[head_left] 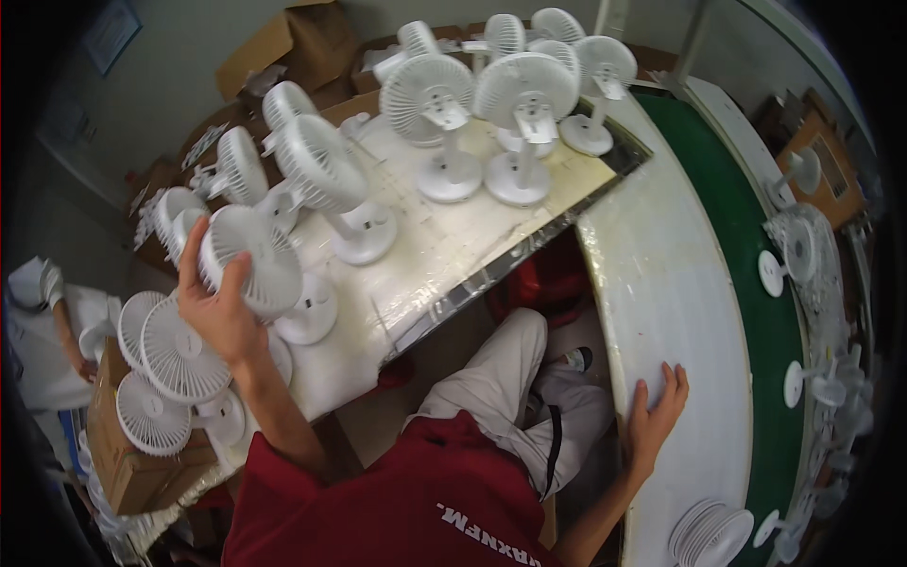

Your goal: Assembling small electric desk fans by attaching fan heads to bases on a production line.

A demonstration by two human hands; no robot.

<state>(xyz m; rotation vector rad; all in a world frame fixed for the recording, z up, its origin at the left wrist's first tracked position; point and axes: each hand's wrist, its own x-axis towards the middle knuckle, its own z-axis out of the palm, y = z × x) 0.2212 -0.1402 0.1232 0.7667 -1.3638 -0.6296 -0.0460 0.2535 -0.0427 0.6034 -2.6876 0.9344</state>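
Note:
At the left, my left hand (pixel 219 307) grips the round head of a white desk fan (pixel 253 260), thumb and fingers spread across its cage. That fan's base stands on the table beneath it. Another white fan (pixel 323 165) is just beyond, and several more with round cages (pixel 184 350) stand nearer to me, beside my left wrist. On the right, my right hand (pixel 657 416) rests on the white bench top (pixel 680 312), its fingers apart and holding nothing.
More white fans (pixel 525 94) stand at the table's far end. A green conveyor belt (pixel 723 180) curves along the right, carrying white bases. Stacked round white covers (pixel 710 534) lie near right. Cardboard boxes (pixel 151 463) and a co-worker (pixel 66 331) are at left.

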